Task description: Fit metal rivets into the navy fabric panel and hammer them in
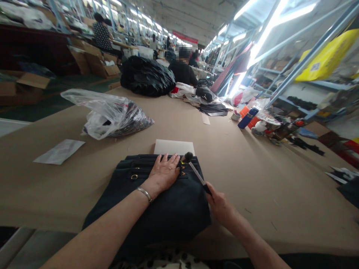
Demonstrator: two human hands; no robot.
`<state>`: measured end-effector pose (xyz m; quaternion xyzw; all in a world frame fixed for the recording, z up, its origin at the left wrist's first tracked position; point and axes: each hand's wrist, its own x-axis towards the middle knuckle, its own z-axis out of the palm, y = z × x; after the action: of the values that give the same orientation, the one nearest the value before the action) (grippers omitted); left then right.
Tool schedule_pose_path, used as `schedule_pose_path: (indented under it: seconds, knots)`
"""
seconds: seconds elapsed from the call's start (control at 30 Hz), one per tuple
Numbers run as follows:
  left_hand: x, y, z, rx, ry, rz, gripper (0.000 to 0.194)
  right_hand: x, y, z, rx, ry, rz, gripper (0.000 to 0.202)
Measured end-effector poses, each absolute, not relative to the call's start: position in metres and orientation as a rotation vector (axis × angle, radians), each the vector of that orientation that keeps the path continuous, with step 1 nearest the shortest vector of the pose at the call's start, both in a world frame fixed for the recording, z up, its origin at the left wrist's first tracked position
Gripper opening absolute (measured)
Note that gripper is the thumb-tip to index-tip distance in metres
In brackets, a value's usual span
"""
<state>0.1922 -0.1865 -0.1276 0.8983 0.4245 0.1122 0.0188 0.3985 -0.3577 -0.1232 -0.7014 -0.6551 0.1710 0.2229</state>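
The dark bag (157, 198) lies nearest on the surface (252, 179). Left hand (164, 172) presses flat on it, fingers spread; right hand (220, 203) grips a small hammer (196, 172) — its head beside those fingers, so a stray blow could strike them.

Bright tube lights (269, 26) in the upper right of the frame blow out into white glare. The worktop (252, 179) is evenly lit, with only soft shadows. Wide-angle distortion bends the edges of the frame, and the far background in the upper middle is soft and hazy.
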Motion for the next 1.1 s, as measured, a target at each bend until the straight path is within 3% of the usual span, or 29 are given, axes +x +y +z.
schedule_pose_path:
  seconds: [0.27, 0.43, 0.63, 0.87, 0.93, 1.1]
  knots:
    - [0.192, -0.189, -0.126, 2.824, 1.329, 0.336, 0.056, 0.398, -0.382, -0.125, -1.816, -1.720, 0.332, 0.050]
    - [0.193, -0.189, -0.127, 2.854, 1.351, 0.312, 0.056, 0.395, -0.385, -0.136, -2.069, -1.775, 0.472, 0.050]
    - [0.192, -0.190, -0.125, 2.851, 1.374, 0.282, 0.057, 0.391, -0.407, -0.128, -1.888, -1.647, 0.368, 0.052]
    - [0.193, -0.189, -0.113, 2.710, 1.331, 0.102, 0.060, 0.400, -0.407, -0.133, -2.162, -1.705, 0.532, 0.053]
    - [0.188, -0.183, -0.103, 2.647, 1.290, 0.014, 0.068, 0.413, -0.406, -0.133, -2.167, -1.618, 0.462, 0.056]
    - [0.163, -0.157, -0.069, 2.517, 1.327, -0.353, 0.114, 0.452, -0.402, -0.143, -2.356, -1.514, 0.302, 0.055]
